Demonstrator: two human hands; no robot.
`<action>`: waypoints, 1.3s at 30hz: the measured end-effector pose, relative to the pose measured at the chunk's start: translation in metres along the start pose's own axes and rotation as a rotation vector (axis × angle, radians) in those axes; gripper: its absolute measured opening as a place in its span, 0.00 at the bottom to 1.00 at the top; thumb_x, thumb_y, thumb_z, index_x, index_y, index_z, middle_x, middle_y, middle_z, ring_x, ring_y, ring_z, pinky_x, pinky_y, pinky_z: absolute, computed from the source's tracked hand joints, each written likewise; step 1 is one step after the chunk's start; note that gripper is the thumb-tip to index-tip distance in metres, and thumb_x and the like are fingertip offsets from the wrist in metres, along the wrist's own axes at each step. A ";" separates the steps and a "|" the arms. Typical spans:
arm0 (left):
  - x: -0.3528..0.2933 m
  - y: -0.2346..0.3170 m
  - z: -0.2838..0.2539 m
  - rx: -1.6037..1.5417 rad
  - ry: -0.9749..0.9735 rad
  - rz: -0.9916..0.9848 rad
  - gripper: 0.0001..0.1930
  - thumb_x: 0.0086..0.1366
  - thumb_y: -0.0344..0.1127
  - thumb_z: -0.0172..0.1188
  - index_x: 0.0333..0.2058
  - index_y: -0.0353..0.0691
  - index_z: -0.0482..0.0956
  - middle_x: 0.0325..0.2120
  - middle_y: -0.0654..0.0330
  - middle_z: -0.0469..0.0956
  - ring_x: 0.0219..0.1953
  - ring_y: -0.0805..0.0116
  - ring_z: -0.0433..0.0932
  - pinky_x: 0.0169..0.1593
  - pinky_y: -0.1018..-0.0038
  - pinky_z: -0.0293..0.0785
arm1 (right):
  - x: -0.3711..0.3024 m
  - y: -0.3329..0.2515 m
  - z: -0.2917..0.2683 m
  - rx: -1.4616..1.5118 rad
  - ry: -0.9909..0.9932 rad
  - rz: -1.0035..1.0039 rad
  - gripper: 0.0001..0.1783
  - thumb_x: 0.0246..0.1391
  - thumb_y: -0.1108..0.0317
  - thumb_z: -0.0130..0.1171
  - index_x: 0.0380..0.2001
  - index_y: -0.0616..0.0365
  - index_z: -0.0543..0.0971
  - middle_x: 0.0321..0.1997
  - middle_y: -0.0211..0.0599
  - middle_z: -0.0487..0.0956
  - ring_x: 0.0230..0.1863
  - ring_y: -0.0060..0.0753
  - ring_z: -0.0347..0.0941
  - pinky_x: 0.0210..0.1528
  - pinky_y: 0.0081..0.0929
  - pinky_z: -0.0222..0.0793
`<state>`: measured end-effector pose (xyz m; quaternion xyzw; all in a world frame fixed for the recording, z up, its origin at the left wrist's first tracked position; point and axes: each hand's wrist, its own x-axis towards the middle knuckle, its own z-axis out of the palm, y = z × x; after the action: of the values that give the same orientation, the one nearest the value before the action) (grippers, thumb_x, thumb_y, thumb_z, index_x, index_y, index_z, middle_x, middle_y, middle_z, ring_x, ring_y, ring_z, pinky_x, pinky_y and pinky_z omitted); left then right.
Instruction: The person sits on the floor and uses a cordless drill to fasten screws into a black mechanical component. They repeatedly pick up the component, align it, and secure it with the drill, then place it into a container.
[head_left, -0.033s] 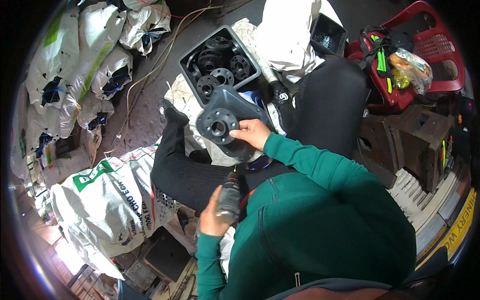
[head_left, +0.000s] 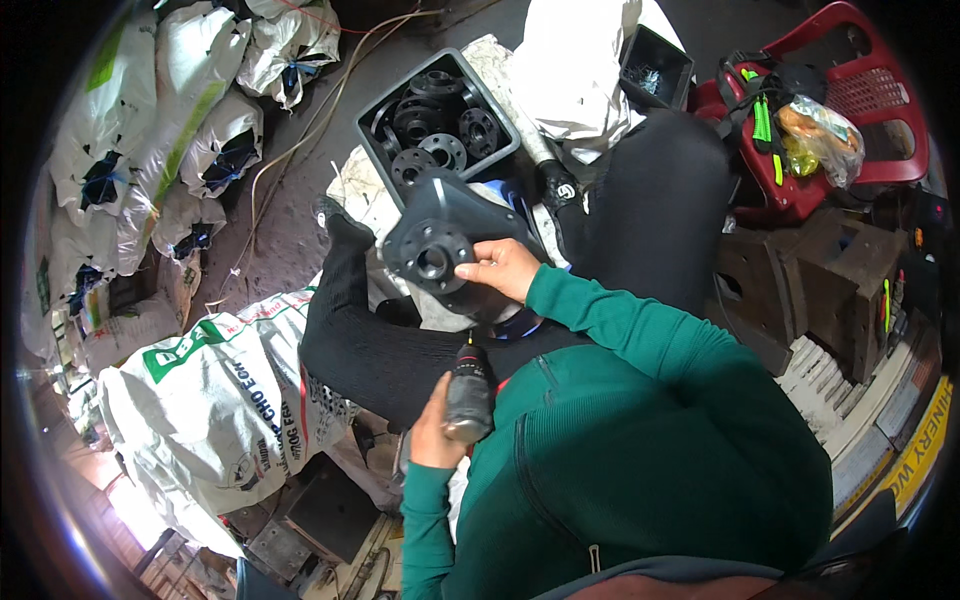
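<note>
My left hand (head_left: 434,432) is wrapped round the dark body of a power screwdriver (head_left: 468,400), whose thin bit points away from me. The fingers of my right hand (head_left: 508,270) are closed on the near right rim of a round black flange (head_left: 432,262) with a centre bore and a ring of holes. That flange lies against the face of a larger black housing (head_left: 440,205) with a broad, rounded plate, resting between my legs. The bit's tip is near the housing's lower edge; whether it touches anything I cannot tell.
Beyond the housing stands a grey bin (head_left: 492,85) of similar flanges. A smaller dark bin (head_left: 655,75) holds small metal pieces. White sacks (head_left: 95,150) fill the left side; another large sack (head_left: 200,420) lies near my left leg. A red chair (head_left: 800,205) stands right.
My right hand has shifted slightly left with the flange, which now sits within the housing's outline. The screwdriver in my left hand has moved a little to the right.
</note>
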<state>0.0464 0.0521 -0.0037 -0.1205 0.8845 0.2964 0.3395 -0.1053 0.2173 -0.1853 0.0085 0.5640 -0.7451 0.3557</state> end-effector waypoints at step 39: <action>-0.016 -0.353 0.114 -0.254 0.131 -1.030 0.26 0.57 0.51 0.64 0.46 0.34 0.76 0.31 0.48 0.80 0.32 0.54 0.80 0.32 0.64 0.77 | 0.155 0.157 -0.182 -1.002 0.675 0.645 0.21 0.47 0.54 0.59 0.42 0.53 0.80 0.43 0.48 0.80 0.48 0.52 0.75 0.50 0.43 0.70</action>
<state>0.2653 -0.1594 -0.2174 -0.5975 0.6874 0.1877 0.3678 -0.2076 0.2733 -0.4464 0.2425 0.8900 -0.2076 0.3256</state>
